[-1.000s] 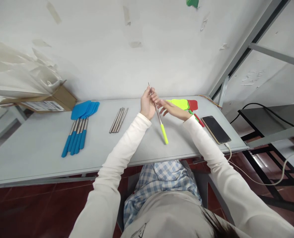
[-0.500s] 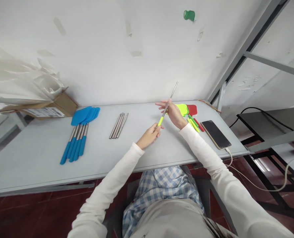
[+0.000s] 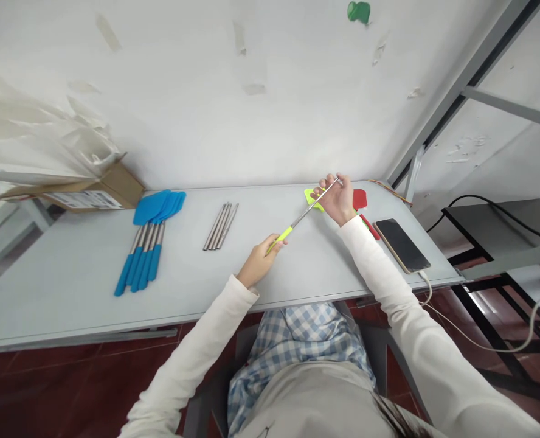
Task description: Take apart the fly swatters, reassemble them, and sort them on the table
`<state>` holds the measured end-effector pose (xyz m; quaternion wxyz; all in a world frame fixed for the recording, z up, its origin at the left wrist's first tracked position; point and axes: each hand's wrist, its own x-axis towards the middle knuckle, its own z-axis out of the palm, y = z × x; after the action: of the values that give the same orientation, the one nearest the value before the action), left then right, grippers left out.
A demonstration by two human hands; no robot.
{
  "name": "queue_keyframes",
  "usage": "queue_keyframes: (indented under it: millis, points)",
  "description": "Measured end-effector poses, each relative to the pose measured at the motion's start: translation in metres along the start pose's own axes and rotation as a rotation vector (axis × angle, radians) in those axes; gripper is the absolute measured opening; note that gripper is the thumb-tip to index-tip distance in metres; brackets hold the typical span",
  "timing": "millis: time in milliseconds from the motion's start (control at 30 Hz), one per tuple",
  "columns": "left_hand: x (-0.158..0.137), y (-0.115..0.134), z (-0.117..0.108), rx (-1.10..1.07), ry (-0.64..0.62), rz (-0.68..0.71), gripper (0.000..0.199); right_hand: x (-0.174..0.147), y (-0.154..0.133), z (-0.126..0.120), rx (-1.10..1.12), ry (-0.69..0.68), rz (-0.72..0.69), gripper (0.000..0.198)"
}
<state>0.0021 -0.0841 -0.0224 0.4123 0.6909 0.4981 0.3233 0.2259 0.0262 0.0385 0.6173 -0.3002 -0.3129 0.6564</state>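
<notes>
A thin steel fly-swatter rod (image 3: pixel 304 213) with a yellow-green grip (image 3: pixel 281 238) slants up to the right over the table. My left hand (image 3: pixel 259 260) is closed around the lower part of that grip. At the rod's upper end my right hand (image 3: pixel 339 202) has its fingers curled, with the tip between thumb and fingers. A yellow-green swatter head (image 3: pixel 313 196) lies behind my right hand, partly covered by it. Just right of it show a red swatter head (image 3: pixel 360 199) and a red grip (image 3: pixel 371 228); the green grip beside them is mostly hidden by my sleeve.
Several bare steel rods (image 3: pixel 221 227) lie mid-table. Several blue fly swatters (image 3: pixel 143 252) are stacked to the left, near a cardboard box (image 3: pixel 108 188). A phone (image 3: pixel 401 244) with a white cable lies at the right end. The wall (image 3: pixel 279 134) rises behind the table.
My right hand has gone from open fingers beside the rod's middle to curled fingers at its tip. My left hand has drawn slightly left and down, and the rod lies at a flatter slant.
</notes>
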Motion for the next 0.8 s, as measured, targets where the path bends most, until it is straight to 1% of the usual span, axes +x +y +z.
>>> queue_keyframes:
  millis: [100, 167, 233, 300, 400, 500, 600, 667, 733, 800]
  points:
    - [0.000, -0.001, 0.008, -0.074, 0.001, 0.010, 0.041, -0.002, 0.011, 0.006, -0.066, 0.015, -0.030, 0.025]
    - [0.002, 0.001, 0.017, -0.142, 0.016, -0.002, 0.042, -0.007, 0.024, 0.012, -0.156, 0.004, -0.035, 0.024]
    - [0.003, 0.004, 0.026, -0.189, 0.030, -0.019, 0.041, -0.015, 0.036, 0.019, -0.227, -0.019, -0.040, 0.027]
    - [0.003, 0.007, 0.032, -0.198, 0.043, -0.016, 0.038, -0.021, 0.041, 0.024, -0.249, -0.052, -0.054, 0.031]
    - [0.004, 0.013, 0.031, -0.140, 0.120, 0.029, 0.032, -0.028, 0.034, 0.032, -0.238, -0.107, -0.039, 0.042]
    - [0.007, 0.017, 0.024, -0.035, 0.161, 0.036, 0.026, -0.030, 0.027, 0.037, -0.184, -0.126, 0.035, 0.050]
    - [0.009, 0.020, 0.023, 0.071, 0.117, 0.021, 0.019, -0.024, 0.032, 0.037, -0.095, -0.094, 0.129, 0.049]
    - [0.008, 0.020, 0.026, 0.076, 0.093, 0.022, 0.017, -0.014, 0.037, 0.032, -0.060, -0.047, 0.186, 0.048]
    - [0.002, 0.019, 0.029, -0.042, 0.046, -0.028, 0.021, 0.001, 0.035, 0.023, -0.057, 0.026, 0.216, 0.047]
    - [-0.008, 0.016, 0.028, -0.261, -0.064, -0.151, 0.029, 0.020, 0.022, 0.009, -0.072, 0.131, 0.192, 0.046]
